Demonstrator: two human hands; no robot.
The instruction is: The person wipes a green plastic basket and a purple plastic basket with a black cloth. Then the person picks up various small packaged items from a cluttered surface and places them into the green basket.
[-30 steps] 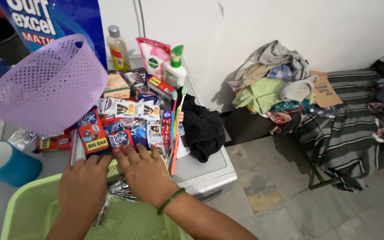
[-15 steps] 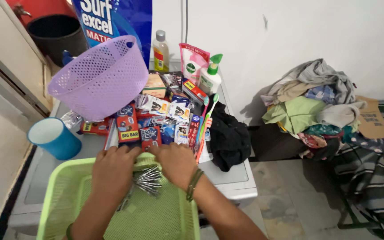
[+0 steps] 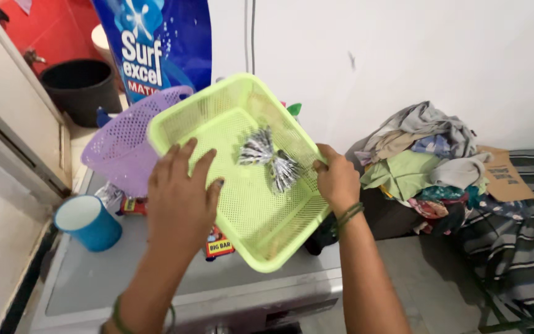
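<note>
left hand (image 3: 180, 201): bare, thin green band on wrist | right hand (image 3: 336, 180): bare, green thread band on wrist | no sleeves visible

Supporting surface: grey washing-machine top (image 3: 156, 281), seen from its front edge. At the left edge stands a blue cup (image 3: 88, 221), upright, open end up. Behind it, toward the back left corner, a purple perforated basket (image 3: 125, 145) lies tipped on its side over small packets; a red packet (image 3: 132, 205) shows beneath it. Near the middle lies a red soap bar packet (image 3: 219, 244), partly hidden. A dark cloth (image 3: 319, 232) sits at the right edge.
</note>
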